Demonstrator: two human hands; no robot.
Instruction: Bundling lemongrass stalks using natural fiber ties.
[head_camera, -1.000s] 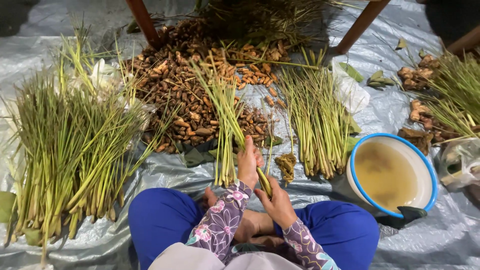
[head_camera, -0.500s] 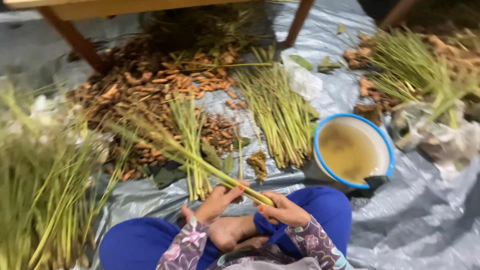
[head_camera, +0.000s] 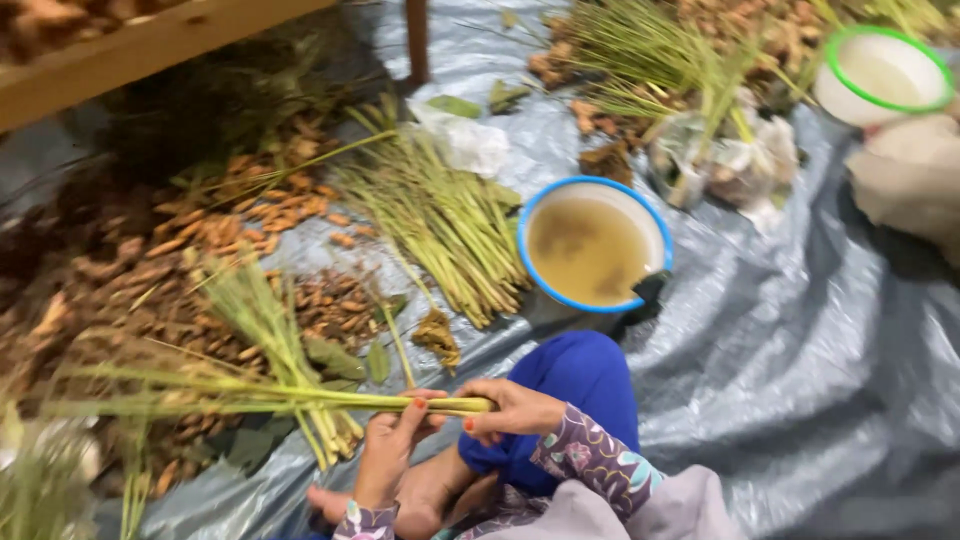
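Both my hands hold one long green lemongrass stalk (head_camera: 250, 392) that lies level across my lap, its leafy end pointing left. My left hand (head_camera: 395, 440) grips the stalk from below near its thick base. My right hand (head_camera: 515, 408) closes on the base end. Under the stalk lies a small bundle of lemongrass (head_camera: 280, 345) on the silver tarp (head_camera: 780, 350). A bigger pile of lemongrass stalks (head_camera: 440, 225) lies further off, next to a blue-rimmed bowl (head_camera: 596, 245) of murky brownish water.
A heap of brown roots (head_camera: 150, 260) covers the left side under a wooden table leg (head_camera: 417, 40). A green-rimmed white bowl (head_camera: 880, 75), more lemongrass (head_camera: 660, 50) and plastic bags (head_camera: 730, 160) sit at the far right. My blue-clad knee (head_camera: 575, 375) lies below the blue bowl.
The view has swung right and down. The stalk in my hands has turned from upright to lying level, pointing left. The green-rimmed bowl has come into view.
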